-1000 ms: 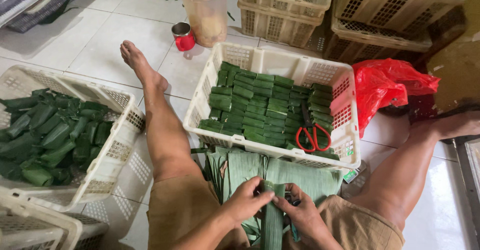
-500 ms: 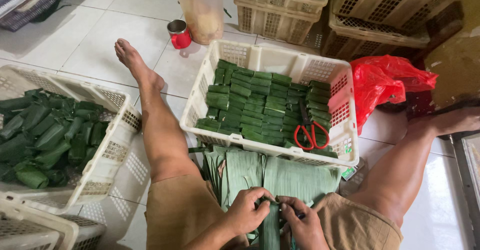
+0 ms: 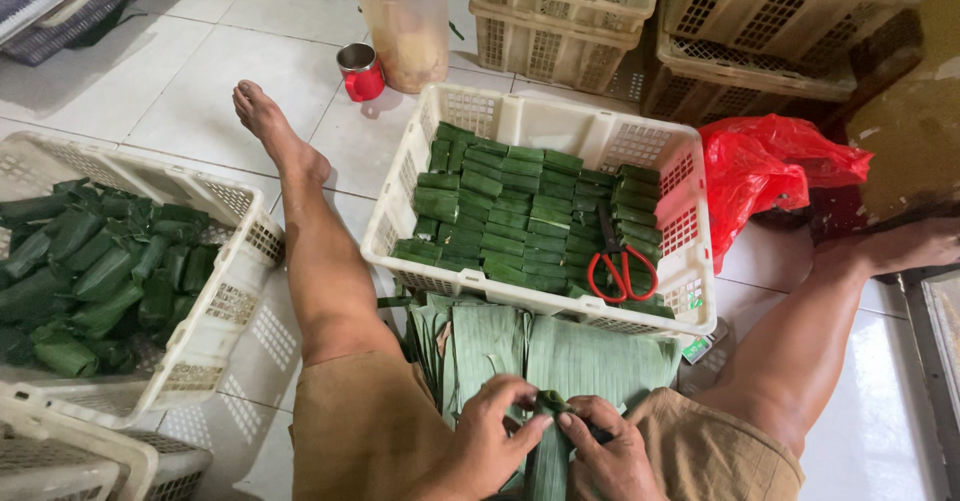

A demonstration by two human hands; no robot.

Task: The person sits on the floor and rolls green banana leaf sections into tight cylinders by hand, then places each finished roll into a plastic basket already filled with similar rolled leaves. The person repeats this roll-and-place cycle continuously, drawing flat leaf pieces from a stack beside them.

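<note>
Both hands together at the lap: left hand (image 3: pixel 497 431) and right hand (image 3: pixel 603 451) pinched on the top end of a folded green leaf strip (image 3: pixel 549 456), fingertips meeting over it. Strip upright between the thighs, lower end out of view at the picture's bottom edge. Stack of flat banana leaves (image 3: pixel 560 353) on the floor just beyond the hands, touching the near wall of a white crate (image 3: pixel 650 146). Crate filled with rows of folded green leaf packets (image 3: pixel 510 211); red-handled scissors (image 3: pixel 622 266) on top, toward its right side. Second white crate (image 3: pixel 235 261) at left, loosely piled with rolled green leaves (image 3: pixel 95 271). Red plastic bag (image 3: pixel 765 176) right of the middle crate. Red mug (image 3: pixel 360 71) and pink-lidded tub (image 3: pixel 408 21) farther back on the tiled floor.
</note>
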